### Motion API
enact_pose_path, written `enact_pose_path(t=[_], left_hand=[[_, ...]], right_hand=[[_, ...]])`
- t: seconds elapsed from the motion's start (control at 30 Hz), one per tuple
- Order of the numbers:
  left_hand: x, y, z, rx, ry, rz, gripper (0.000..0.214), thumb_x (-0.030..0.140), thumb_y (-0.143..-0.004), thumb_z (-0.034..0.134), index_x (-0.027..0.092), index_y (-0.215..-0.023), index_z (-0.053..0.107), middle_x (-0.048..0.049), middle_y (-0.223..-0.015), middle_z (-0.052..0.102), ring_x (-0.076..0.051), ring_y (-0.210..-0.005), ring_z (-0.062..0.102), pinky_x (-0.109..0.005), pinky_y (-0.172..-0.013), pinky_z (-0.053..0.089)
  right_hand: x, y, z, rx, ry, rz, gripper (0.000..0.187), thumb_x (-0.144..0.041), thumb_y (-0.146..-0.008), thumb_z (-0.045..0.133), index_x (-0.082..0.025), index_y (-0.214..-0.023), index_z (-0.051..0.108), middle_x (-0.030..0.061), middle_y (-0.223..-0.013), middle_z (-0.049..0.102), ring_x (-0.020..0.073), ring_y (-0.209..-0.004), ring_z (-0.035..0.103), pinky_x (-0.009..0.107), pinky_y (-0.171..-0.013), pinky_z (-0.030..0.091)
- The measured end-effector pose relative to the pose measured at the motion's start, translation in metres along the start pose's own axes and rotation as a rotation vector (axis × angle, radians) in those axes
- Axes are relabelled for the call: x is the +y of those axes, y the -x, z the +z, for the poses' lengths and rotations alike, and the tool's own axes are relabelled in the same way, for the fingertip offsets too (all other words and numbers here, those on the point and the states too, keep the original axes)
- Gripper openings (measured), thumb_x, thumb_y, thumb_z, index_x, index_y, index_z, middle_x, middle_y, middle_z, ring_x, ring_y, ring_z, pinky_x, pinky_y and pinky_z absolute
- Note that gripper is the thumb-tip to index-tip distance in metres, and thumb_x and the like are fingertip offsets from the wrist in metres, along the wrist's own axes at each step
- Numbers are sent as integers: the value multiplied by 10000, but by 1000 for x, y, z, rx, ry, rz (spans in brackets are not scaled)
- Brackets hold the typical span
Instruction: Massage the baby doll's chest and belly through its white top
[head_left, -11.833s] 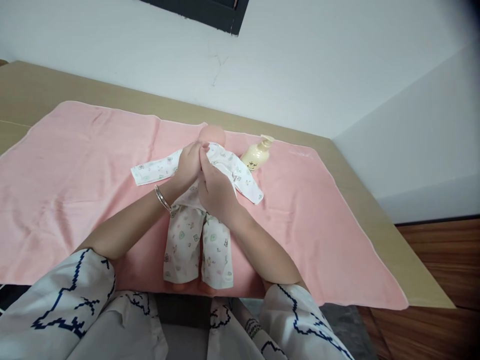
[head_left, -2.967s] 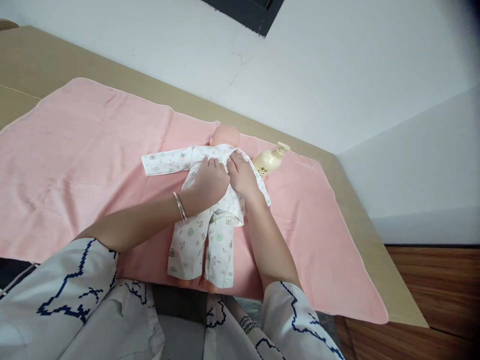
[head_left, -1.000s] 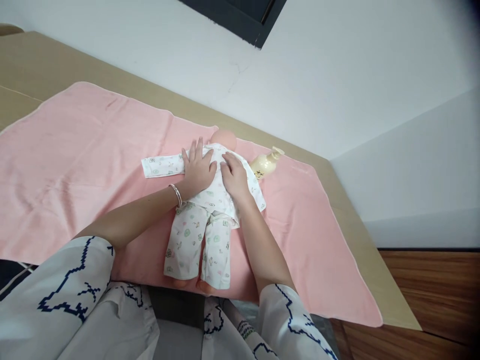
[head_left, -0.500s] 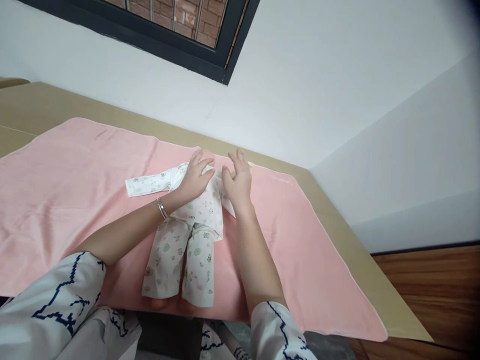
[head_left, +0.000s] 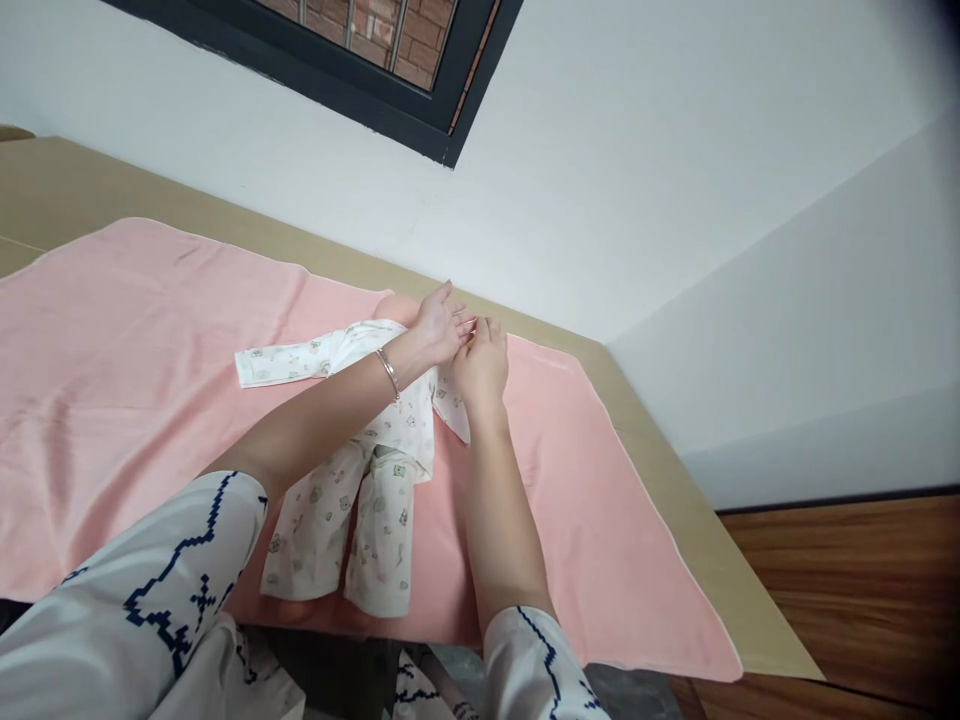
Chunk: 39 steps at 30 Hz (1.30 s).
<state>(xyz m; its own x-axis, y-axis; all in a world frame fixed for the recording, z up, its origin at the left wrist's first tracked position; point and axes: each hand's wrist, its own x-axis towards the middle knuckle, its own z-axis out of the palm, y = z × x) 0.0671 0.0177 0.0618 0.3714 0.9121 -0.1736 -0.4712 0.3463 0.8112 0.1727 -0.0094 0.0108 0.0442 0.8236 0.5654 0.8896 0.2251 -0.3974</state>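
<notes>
Baby doll [head_left: 401, 428] with a round, peach-coloured head, dressed in white printed fabric, lies near the centre of the wide pink cloth blanket [head_left: 585, 540], head at the far end. Beside that head, the left hand [head_left: 439, 328] is palm up, fingers loosely spread; the right hand [head_left: 482, 360] has bent fingers at the left fingertips, its grip unclear. Best, I judge: keep the left palm level, forearm clear of the fabric.

Dark-framed window [head_left: 375, 80] (brick [head_left: 418, 52] beyond bars [head_left: 398, 35]) in white wall [head_left: 540, 230]; tan table [head_left: 52, 190] below; wood-grain surface [head_left: 847, 580] lower right.
</notes>
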Motion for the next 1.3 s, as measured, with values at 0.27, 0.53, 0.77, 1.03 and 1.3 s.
enact_pose_path(t=[0.27,0.53,0.77,1.03,1.3], left_hand=[[-1,14,-31,-63,-135,82,752,582,-967,155,172,-1547,402,-142,-1488,588,-241,-1354,605,-405,-1086,540],[9,88,-64,56,-187,-30,613,422,-950,263,170,-1422,564,-124,-1472,606,-266,-1387,574,-434,-1117,528],[14,128,-74,-1,-310,-14,551,407,-974,315,186,-1389,603,-135,-1349,688,-320,-1396,559,-520,-1126,507],[53,181,-58,120,-721,234,683,486,-1055,109,147,-1234,673,-99,-1263,705,-415,-1497,337,-591,-1064,458],[50,197,-35,-63,-485,73,799,378,-1065,-101,214,-1297,646,-27,-1357,680,-317,-1507,335,-513,-1107,481]], right_hand=[[-3,5,-2,-39,96,-25,555,-165,-851,470,-1,-1378,533,276,-1434,529,381,-1404,430,584,-1180,386],[1,8,6,-24,90,-54,276,-182,-820,532,-82,-968,743,254,-1541,430,420,-1482,344,651,-1215,296],[-21,16,-12,-71,-141,81,446,-313,-945,469,-146,-1333,613,202,-1668,299,387,-1597,161,738,-1223,174],[-121,76,-48,-202,-101,-329,685,-658,-1002,318,-352,-1606,211,62,-1717,166,446,-1598,-42,816,-1179,159],[-132,98,-72,-169,-118,-626,794,-710,-966,272,-314,-1616,47,89,-1696,186,442,-1600,-25,703,-1278,-23]])
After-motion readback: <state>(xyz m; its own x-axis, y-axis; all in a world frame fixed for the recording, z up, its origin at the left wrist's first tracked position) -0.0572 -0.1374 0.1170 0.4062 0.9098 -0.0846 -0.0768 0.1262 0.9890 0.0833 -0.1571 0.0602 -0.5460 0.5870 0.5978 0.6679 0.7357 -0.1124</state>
